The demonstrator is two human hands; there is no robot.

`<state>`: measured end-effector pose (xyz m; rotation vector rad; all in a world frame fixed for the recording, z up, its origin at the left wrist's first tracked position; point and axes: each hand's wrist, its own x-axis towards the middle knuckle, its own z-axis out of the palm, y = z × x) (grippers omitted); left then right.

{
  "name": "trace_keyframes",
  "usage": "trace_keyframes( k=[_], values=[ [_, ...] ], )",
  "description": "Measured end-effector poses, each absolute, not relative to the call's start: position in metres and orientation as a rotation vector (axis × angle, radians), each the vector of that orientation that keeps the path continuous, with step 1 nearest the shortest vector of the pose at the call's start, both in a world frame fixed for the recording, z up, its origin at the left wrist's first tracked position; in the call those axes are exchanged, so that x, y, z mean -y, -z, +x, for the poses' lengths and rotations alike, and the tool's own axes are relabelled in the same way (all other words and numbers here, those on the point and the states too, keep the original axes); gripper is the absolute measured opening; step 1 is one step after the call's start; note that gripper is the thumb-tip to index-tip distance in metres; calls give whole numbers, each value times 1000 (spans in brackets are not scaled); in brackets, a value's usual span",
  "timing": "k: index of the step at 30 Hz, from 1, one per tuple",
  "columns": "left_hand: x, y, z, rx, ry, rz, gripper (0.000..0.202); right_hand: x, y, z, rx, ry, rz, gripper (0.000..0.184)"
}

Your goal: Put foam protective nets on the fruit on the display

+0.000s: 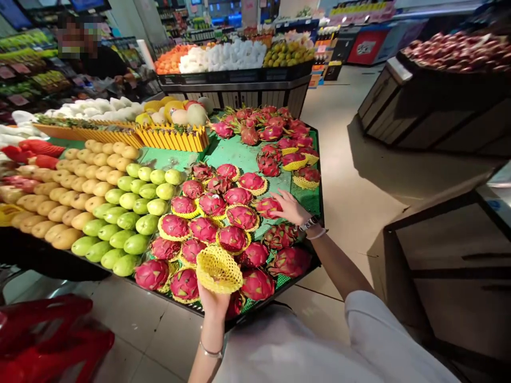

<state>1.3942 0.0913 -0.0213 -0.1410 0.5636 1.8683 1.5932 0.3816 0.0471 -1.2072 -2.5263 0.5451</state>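
Left hand (213, 300), grip pinching a yellow foam mesh fruit sleeve (217, 270); right hand (289, 207), fingers spread, resting on a pink scaly dragon fruit (268, 207) upon the green-matted table (239, 154).

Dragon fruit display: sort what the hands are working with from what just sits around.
In hand:
- left hand holding a yellow foam net
- right hand on a dragon fruit

Just around:
- green mangoes
- yellow mangoes
- red basket
- person behind the stand
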Motion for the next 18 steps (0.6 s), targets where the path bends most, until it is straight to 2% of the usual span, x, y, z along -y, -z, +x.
trace_keyframes(
  k=[2, 4, 6, 13, 18],
  values=[
    [-89, 26, 1398, -543, -1897, -165, 43, -384, -54, 1578, 2457, -579, -993, 52],
    [-87, 27, 1404, -573, -1929, -211, 42, -385, -63, 1551, 2457, -642, -780, 43],
    [-86, 24, 1409, -635, -1950, -272, 40, -391, -68, 1517, 2559, -683, -682, 42],
    [-71, 6, 1427, -758, -2015, -535, 39, -420, -53, 1429, 2721, -579, -866, 47],
    [-60, 0, 1428, -768, -2019, -524, 39, -413, -50, 1423, 2656, -565, -893, 35]
  ],
)
